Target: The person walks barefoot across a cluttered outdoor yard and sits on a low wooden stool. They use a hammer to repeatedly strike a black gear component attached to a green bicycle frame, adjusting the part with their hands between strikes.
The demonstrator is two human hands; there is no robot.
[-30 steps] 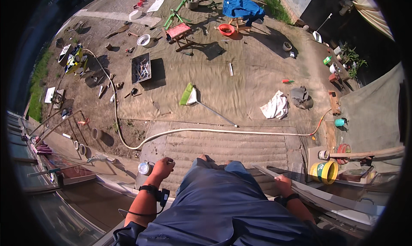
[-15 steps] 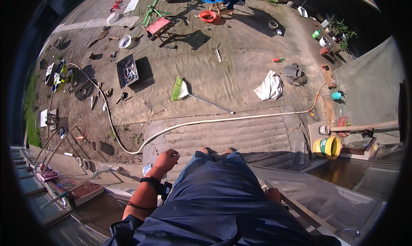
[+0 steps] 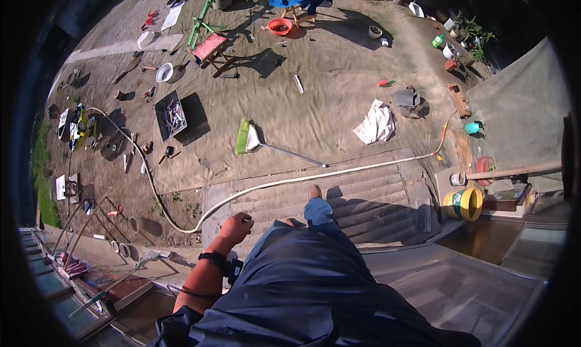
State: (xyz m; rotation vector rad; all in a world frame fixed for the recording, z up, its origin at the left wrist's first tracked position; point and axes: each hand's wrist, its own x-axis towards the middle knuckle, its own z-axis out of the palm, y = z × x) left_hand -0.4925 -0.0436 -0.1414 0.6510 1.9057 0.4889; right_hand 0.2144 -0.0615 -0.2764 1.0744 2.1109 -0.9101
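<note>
My left hand (image 3: 236, 227) hangs in front of my body, its fingers curled in and nothing visible in them. A dark band with a small black device (image 3: 232, 268) sits round the left wrist. My right hand is out of sight. One shoe (image 3: 315, 191) is stepped forward on the ridged concrete steps (image 3: 375, 193). Beyond them a pale hose (image 3: 284, 180) curves across the ground. Past the hose lies a broom (image 3: 244, 136) with green bristles and a long grey handle.
Farther off are a dark bin (image 3: 161, 110) of tools, a red-topped stool (image 3: 210, 46), a red basin (image 3: 270, 27) and a crumpled white cloth (image 3: 376, 124). A yellow bucket (image 3: 453, 205) stands at right beside a wooden pole (image 3: 514, 171). Glazed frames (image 3: 460, 277) flank me.
One foot has come forward onto the steps. My right hand, partly seen low at the right before, has gone out of view. The left hand keeps its curled pose.
</note>
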